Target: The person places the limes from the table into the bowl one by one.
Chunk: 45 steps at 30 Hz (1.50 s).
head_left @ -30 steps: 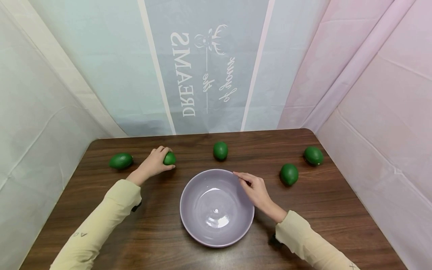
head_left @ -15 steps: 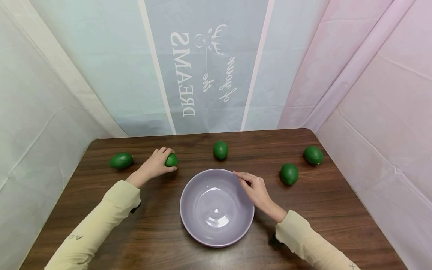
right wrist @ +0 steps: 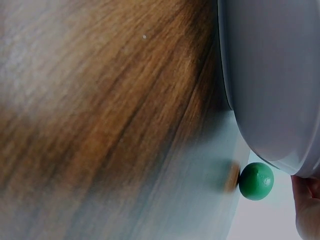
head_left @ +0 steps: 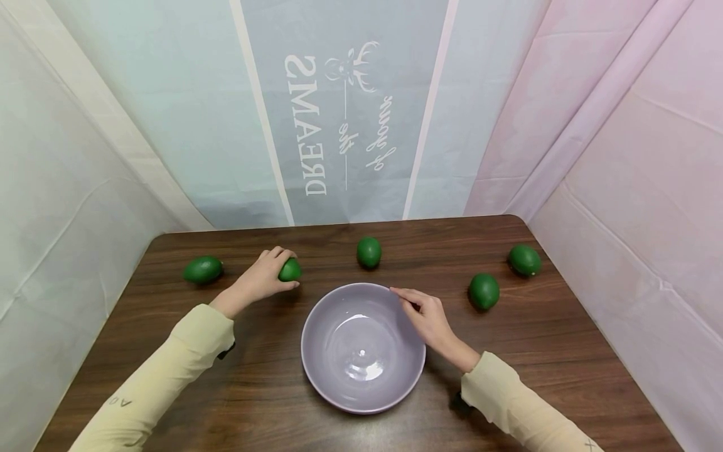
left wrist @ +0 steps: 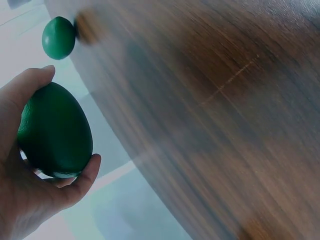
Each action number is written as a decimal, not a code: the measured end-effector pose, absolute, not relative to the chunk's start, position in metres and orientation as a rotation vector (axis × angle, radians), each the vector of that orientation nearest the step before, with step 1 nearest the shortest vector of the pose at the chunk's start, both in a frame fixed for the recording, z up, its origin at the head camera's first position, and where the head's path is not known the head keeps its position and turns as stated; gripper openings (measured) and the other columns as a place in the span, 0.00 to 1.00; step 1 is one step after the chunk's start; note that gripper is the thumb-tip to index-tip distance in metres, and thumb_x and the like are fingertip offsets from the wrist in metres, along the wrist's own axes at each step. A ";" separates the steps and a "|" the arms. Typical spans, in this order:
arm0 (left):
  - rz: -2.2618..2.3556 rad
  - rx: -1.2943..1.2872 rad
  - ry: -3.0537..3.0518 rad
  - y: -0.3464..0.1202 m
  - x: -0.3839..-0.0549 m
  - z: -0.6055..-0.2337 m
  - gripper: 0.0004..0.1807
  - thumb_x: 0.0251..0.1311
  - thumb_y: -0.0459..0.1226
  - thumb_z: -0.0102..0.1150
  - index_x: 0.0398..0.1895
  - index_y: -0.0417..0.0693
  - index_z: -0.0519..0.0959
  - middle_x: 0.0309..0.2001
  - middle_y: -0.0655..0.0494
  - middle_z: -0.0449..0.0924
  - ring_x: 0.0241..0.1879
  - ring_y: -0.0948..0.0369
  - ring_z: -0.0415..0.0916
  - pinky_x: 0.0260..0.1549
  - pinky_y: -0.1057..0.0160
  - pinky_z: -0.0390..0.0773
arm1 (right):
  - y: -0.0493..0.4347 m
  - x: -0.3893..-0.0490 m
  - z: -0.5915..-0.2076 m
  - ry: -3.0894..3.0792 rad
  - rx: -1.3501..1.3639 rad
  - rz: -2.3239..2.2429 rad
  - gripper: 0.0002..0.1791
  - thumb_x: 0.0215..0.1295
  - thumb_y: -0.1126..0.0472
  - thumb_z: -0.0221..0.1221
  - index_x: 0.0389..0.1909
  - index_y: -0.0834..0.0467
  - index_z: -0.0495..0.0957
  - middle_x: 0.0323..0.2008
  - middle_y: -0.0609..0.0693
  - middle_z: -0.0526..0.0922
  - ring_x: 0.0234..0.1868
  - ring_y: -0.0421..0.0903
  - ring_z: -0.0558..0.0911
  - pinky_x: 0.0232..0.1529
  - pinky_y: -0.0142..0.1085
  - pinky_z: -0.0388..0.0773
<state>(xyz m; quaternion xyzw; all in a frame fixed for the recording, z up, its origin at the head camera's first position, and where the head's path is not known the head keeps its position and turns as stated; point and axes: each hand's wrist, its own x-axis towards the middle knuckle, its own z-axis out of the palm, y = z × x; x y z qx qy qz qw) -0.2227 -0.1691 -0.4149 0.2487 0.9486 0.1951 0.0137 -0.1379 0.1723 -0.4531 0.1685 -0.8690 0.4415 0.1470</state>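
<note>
In the head view my left hand (head_left: 262, 278) grips a green lime (head_left: 290, 270) at the left of the table. The left wrist view shows this lime (left wrist: 57, 132) between thumb and fingers, and it looks lifted off the wood. My right hand (head_left: 427, 321) pinches the upper right rim of a wide lilac bowl (head_left: 361, 348), fingertips at the edge. The bowl stands upright with no fruit in it. From the right wrist, the bowl's outer wall (right wrist: 272, 75) hides most of that hand; only some fingers (right wrist: 305, 207) show at the rim.
One lime (head_left: 203, 269) lies at the far left and another lime (head_left: 369, 252) behind the bowl. Towards the right are two limes, a nearer lime (head_left: 484, 291) and a farther lime (head_left: 524, 260). Fabric curtains (head_left: 361, 125) enclose the dark wooden table (head_left: 254, 389).
My left hand has moved slightly to the right, towards the bowl, with the lime in its grip. My right hand, the bowl and the other limes stay in place.
</note>
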 end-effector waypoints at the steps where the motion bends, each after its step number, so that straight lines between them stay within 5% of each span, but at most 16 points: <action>1: 0.608 0.780 2.955 -0.168 -0.222 -0.414 0.29 0.48 0.43 0.66 0.52 0.39 0.70 0.48 0.42 0.68 0.44 0.45 0.65 0.37 0.50 0.72 | 0.172 -0.138 -0.453 -2.503 0.482 1.272 0.18 0.57 0.73 0.52 0.44 0.55 0.82 0.42 0.46 0.83 0.34 0.38 0.75 0.32 0.28 0.70; 19: 0.607 0.911 2.960 -0.158 -0.211 -0.407 0.29 0.48 0.43 0.67 0.52 0.42 0.70 0.46 0.46 0.69 0.45 0.46 0.66 0.38 0.51 0.73 | 0.172 -0.138 -0.453 -2.502 0.482 1.263 0.18 0.57 0.73 0.52 0.44 0.55 0.82 0.42 0.46 0.83 0.40 0.39 0.79 0.35 0.28 0.72; 45: 0.636 1.064 2.980 -0.146 -0.199 -0.400 0.27 0.45 0.42 0.68 0.48 0.44 0.72 0.44 0.49 0.69 0.43 0.47 0.67 0.38 0.54 0.74 | 0.172 -0.138 -0.454 -2.487 0.492 1.281 0.17 0.57 0.73 0.53 0.44 0.57 0.82 0.42 0.47 0.83 0.36 0.39 0.77 0.33 0.28 0.71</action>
